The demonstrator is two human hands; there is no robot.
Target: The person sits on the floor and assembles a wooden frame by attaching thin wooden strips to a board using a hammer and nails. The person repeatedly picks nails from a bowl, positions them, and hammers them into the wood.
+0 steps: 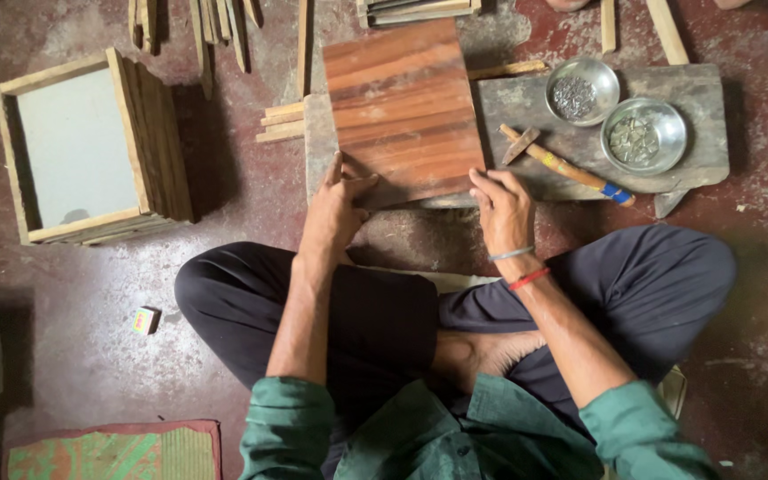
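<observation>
Upper left: a finished open wooden box frame (91, 147) stands on the floor. Centre: both hands steady a reddish slatted wooden panel (404, 111) on a stone slab (580, 133); left hand (338, 200) lies flat on its lower left corner, fingers together; right hand (501, 206) curls over the lower right edge. Right: the hammer (566, 164) lies unused beside two metal bowls (644, 135) of nails; nailing appears unstarted.

Green rolled sleeves, dark trousers, silver and red wristbands (517, 267).
</observation>
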